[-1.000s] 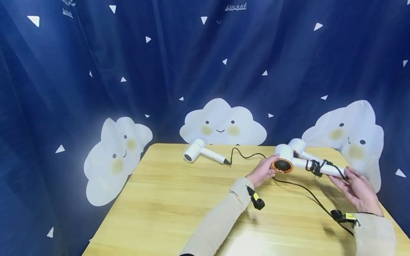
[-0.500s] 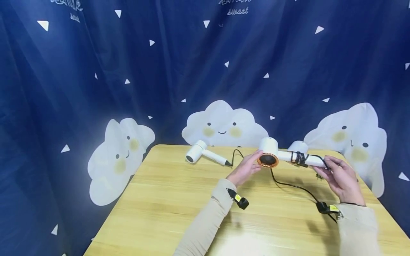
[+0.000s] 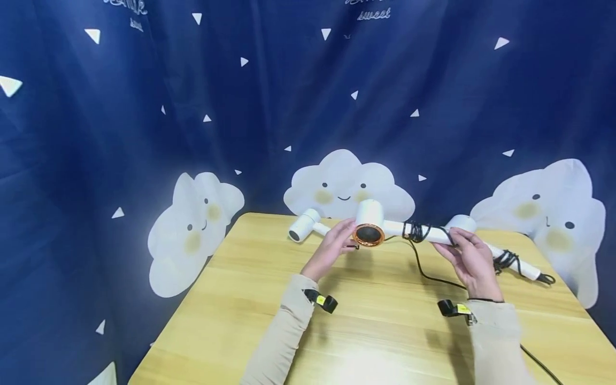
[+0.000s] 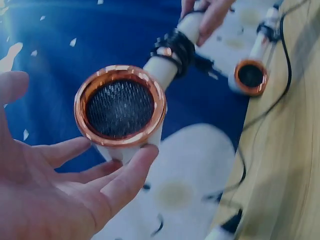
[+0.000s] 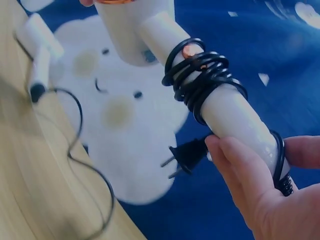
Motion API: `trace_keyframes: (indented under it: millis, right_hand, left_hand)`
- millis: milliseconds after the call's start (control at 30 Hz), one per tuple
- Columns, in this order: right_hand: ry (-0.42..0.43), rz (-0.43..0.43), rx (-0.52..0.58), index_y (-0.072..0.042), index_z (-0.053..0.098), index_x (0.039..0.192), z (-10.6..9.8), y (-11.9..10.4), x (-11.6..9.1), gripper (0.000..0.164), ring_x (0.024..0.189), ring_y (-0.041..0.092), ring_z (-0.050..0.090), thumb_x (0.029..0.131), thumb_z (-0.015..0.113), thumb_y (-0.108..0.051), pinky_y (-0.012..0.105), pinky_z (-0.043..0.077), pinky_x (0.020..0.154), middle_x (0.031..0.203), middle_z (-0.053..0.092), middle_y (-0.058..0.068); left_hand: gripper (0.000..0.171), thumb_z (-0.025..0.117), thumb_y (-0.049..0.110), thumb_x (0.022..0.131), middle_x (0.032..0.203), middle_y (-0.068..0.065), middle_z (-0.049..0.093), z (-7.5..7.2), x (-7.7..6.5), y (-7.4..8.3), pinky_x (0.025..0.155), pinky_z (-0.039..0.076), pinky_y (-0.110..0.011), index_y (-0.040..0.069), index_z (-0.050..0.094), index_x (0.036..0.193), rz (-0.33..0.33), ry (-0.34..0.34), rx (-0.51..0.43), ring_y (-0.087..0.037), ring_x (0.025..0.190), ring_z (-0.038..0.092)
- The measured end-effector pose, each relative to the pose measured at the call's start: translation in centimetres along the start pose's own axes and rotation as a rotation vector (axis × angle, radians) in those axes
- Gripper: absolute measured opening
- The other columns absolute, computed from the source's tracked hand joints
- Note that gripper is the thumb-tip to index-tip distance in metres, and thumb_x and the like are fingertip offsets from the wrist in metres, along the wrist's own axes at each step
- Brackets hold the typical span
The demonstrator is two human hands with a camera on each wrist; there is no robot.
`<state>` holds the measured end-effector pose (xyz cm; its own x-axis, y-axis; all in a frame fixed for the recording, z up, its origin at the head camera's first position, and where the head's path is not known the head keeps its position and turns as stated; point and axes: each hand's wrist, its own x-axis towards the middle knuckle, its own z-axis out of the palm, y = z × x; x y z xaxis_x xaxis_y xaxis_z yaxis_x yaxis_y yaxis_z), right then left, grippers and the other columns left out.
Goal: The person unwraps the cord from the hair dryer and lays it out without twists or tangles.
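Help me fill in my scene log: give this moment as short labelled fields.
Held item: white hair dryer, raised above the table
Left hand: touches its copper-rimmed head
Right hand: grips its handle
Black cord: wound round that handle
Table, right: second dryer, cord also wrapped
Table, back left: third dryer, cord unwound
Backdrop: blue curtain with smiling clouds

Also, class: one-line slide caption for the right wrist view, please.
The right hand holds a white hair dryer by its handle, black cord wound round it, plug showing.
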<state>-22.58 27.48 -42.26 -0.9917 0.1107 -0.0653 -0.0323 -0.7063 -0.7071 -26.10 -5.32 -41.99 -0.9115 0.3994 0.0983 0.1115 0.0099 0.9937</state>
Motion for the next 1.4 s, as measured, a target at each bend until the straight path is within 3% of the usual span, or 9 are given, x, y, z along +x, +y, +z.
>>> trace_keyframes:
  millis: [167,300,400,500,600,833,1100,1400]
  right_hand:
    - [0.007,-0.025,-0.036,-0.004,0.068,0.099,2.0,1.9,-0.2,0.008,0.083,0.024,0.077,0.1,0.061,0.001,0.033,0.063,0.08,0.106,0.058,0.006]
    - [-0.011,-0.008,-0.076,-0.003,0.066,0.102,3.1,3.2,-0.2,0.008,0.086,0.022,0.077,0.102,0.058,-0.001,0.031,0.062,0.083,0.115,0.051,0.006]
    - [-0.022,0.026,-0.13,-0.004,0.059,0.111,3.9,4.1,-0.3,0.008,0.09,0.019,0.076,0.104,0.056,-0.005,0.028,0.061,0.086,0.123,0.043,0.007]
    - [-0.003,0.059,-0.187,-0.006,0.053,0.117,4.4,4.9,-0.4,0.013,0.091,0.016,0.075,0.105,0.055,-0.01,0.026,0.059,0.089,0.127,0.038,0.008]
    - [0.009,0.085,-0.233,-0.007,0.051,0.119,5.1,5.7,-0.5,0.016,0.093,0.015,0.075,0.105,0.055,-0.012,0.026,0.058,0.092,0.13,0.037,0.009]
    - [-0.032,0.094,-0.262,-0.006,0.049,0.12,6.2,7.2,-0.6,0.019,0.097,0.017,0.075,0.104,0.058,-0.014,0.028,0.058,0.095,0.131,0.039,0.011]
    - [-0.064,0.135,-0.283,-0.003,0.042,0.126,6.3,7.6,-0.8,0.029,0.099,0.016,0.074,0.105,0.058,-0.015,0.028,0.056,0.098,0.134,0.037,0.014]
    - [-0.124,0.134,-0.376,0.002,0.037,0.133,6.5,8.0,-0.5,0.037,0.101,0.014,0.073,0.107,0.055,-0.016,0.028,0.056,0.099,0.137,0.036,0.017]
  left_hand:
    - [0.063,0.047,0.049,0.107,0.164,-0.007,0.04,-2.3,-1.1,-0.6,0.108,0.05,-0.052,0.019,0.034,0.161,0.048,0.065,0.187,-0.033,0.131,0.06]
    - [0.073,0.052,0.06,0.102,0.171,0.002,0.027,-3.9,-1.7,-1.2,0.108,0.05,-0.049,0.033,0.026,0.164,0.067,0.119,0.361,-0.031,0.138,0.055]
    - [0.078,0.056,0.067,0.096,0.173,0.003,0.02,-5.0,-2.3,-1.6,0.108,0.05,-0.054,0.045,0.02,0.162,0.066,0.137,0.414,-0.035,0.142,0.051]
    - [0.085,0.06,0.069,0.093,0.173,0.002,0.017,-5.7,-2.4,-2.1,0.108,0.048,-0.059,0.051,0.014,0.161,0.066,0.136,0.437,-0.038,0.141,0.05]
    - [0.093,0.066,0.067,0.09,0.174,0.0,0.016,-6.2,-2.6,-2.6,0.112,0.043,-0.061,0.05,0.01,0.162,0.079,0.134,0.471,-0.037,0.145,0.045]
    - [0.105,0.076,0.068,0.079,0.175,0.005,0.013,-7.0,-2.5,-2.9,0.115,0.04,-0.06,0.053,0.012,0.16,0.11,0.167,0.653,-0.032,0.157,0.028]
    - [0.108,0.084,0.068,0.071,0.175,0.002,0.013,-7.6,-2.5,-2.3,0.114,0.041,-0.057,0.044,0.03,0.161,0.085,0.136,0.703,-0.034,0.155,0.031]
    - [0.099,0.084,0.068,0.069,0.173,-0.004,0.022,-8.3,-2.6,-2.1,0.107,0.048,-0.057,0.044,0.042,0.155,0.102,0.145,0.793,-0.035,0.145,0.045]
